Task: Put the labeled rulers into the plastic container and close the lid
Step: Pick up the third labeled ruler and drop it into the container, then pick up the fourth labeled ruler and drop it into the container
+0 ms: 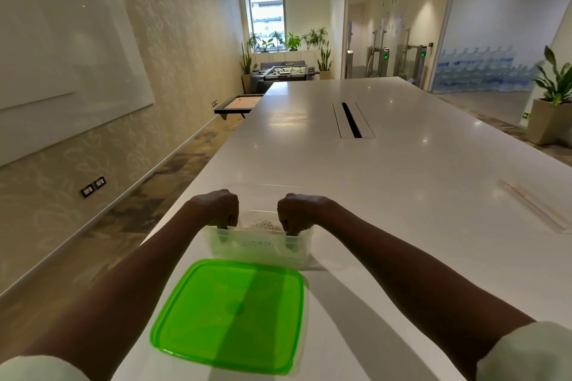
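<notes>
Hands (257,213) on clear square container (257,249), glossy green lid (227,315) beside.

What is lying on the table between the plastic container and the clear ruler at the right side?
Nothing: in the head view, the white table is bare between the plastic container, gripped by both hands, and the clear ruler.

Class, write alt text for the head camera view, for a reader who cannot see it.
Both hands, left hand and right hand, grip the near rim of a clear plastic container on a long white table. A green lid lies flat in front of it; a clear ruler lies far right.
</notes>
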